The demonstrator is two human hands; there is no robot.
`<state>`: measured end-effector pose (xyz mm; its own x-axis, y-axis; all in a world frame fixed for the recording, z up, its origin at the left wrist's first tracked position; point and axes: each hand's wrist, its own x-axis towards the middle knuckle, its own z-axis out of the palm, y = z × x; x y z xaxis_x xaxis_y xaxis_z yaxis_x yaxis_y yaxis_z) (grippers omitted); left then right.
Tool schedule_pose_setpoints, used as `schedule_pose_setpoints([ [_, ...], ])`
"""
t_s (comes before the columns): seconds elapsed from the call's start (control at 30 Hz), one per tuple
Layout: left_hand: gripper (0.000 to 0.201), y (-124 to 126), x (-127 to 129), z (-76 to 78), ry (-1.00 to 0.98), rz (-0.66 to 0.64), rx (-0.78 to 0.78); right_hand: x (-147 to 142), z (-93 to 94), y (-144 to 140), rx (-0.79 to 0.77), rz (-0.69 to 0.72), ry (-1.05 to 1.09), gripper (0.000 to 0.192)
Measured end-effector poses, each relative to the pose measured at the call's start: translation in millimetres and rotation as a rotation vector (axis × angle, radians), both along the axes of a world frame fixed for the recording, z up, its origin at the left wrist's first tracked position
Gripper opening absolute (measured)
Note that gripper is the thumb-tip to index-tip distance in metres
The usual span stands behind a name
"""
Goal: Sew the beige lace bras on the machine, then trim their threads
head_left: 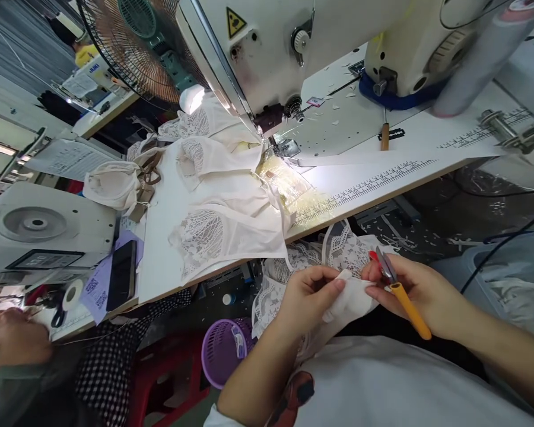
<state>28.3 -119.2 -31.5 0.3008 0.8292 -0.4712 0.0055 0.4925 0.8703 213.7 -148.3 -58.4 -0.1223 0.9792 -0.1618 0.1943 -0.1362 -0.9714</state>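
Note:
My left hand [309,296] is closed, its thumb and index finger pinching a white fabric edge of a lace bra [351,299]. The bra hangs over my lap, its lace [347,252] spread below the table edge. My right hand [420,290] is closed around orange-handled thread snips [409,308], metal blades pointing up and away from me, with a bit of red near the tip. The fingertips of that hand also meet the bra's fabric beside my left thumb. More white lace bras [231,234] lie on the sewing table [160,261].
Above the table stands a sewing machine [267,47], its needle area lit. A fan [137,53] is behind it. At left are a phone [121,274], a tape roll [73,295] and a co-worker's hand [18,338]. A purple basket [222,353] and blue bin [471,273] stand below.

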Motion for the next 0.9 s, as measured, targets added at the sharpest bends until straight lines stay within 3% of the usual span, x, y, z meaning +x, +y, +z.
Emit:
schedule_pose_setpoints([
  [0.2, 0.034, -1.1, 3.4, 0.2, -0.013, 0.014, -0.015, 3.2, 1.4, -1.0, -0.057, 0.096, 0.089, 0.018],
  [0.37, 0.025, -3.6, 8.1, 2.7, 0.059, -0.09, 0.054, 14.3, 2.9, 2.5, -0.078, 0.142, 0.026, 0.019],
  [0.63, 0.013, -2.3, 15.1, 9.3, 0.384, -0.309, 0.507, 13.1, 17.7, 9.0, -0.067, 0.096, -0.053, 0.023],
  [0.8, 0.015, 4.4, -5.2, 14.2, 0.486, -0.47, 0.567, 11.8, 11.2, 6.1, -0.064, -0.04, 0.05, 0.027],
  [0.9, 0.016, 6.4, -20.0, 14.5, 0.477, -0.454, 0.523, 15.0, 6.4, 4.4, -0.069, -0.094, 0.083, 0.028],
])
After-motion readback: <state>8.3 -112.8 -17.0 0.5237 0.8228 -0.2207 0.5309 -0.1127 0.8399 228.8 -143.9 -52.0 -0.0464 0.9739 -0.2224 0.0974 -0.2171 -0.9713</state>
